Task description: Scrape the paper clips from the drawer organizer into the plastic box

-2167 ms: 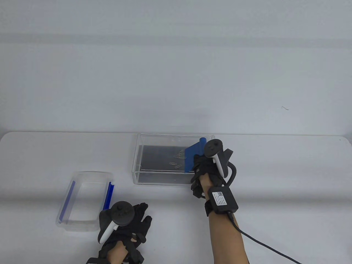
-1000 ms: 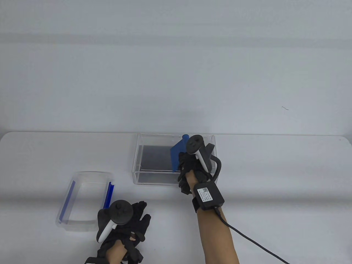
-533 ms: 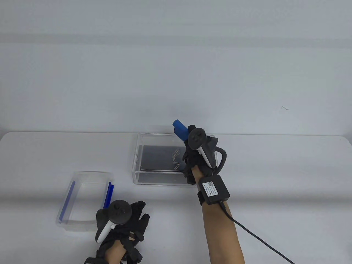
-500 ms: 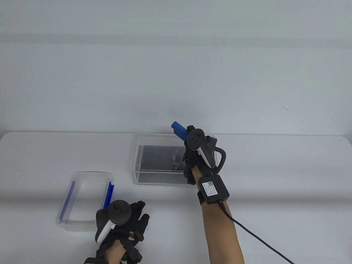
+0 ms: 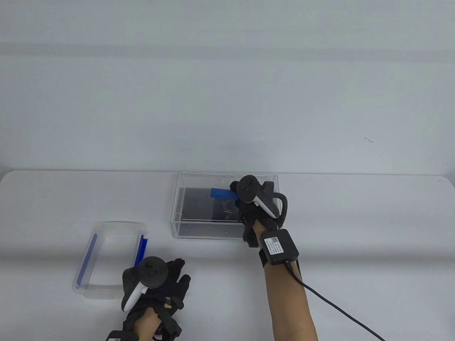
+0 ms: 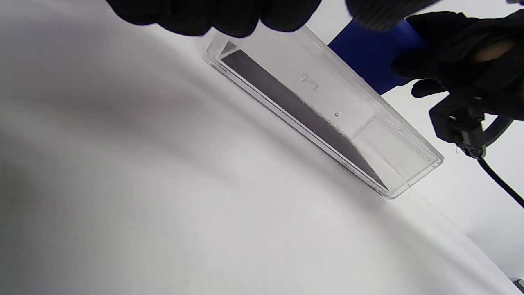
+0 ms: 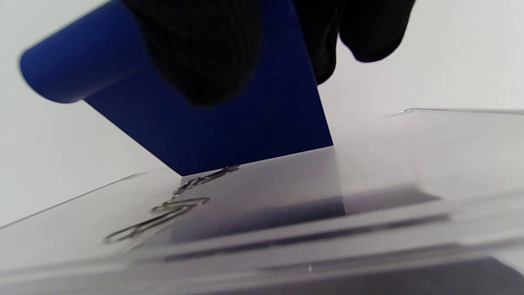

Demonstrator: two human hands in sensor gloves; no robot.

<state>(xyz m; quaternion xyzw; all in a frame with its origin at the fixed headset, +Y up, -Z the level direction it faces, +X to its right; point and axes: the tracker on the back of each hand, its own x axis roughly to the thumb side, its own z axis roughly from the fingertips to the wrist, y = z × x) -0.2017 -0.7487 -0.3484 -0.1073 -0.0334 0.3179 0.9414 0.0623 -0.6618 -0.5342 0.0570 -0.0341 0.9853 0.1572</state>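
A clear drawer organizer [image 5: 177,216] with a dark floor stands mid-table. Several paper clips [image 5: 227,210] lie inside it, also showing in the right wrist view [image 7: 172,211]. My right hand [image 5: 249,209] grips a blue scraper [image 5: 221,193] and holds it down inside the organizer, its blade edge on the floor just behind the clips [image 7: 245,135]. A clear plastic box [image 5: 106,227] with blue side clips stands at the front left. My left hand [image 5: 167,284] rests flat on the table just right of the box, holding nothing. The organizer also shows in the left wrist view [image 6: 327,119].
The white table [image 5: 355,220] ends at a far edge just behind the organizer. A black cable [image 5: 337,309] runs from my right wrist toward the bottom right. A small speck [image 5: 368,139] lies on the backdrop.
My right hand lifted the scraper up out of the organizer, turned it, and has now brought it down again behind the gathered clips. The left hand has barely moved.
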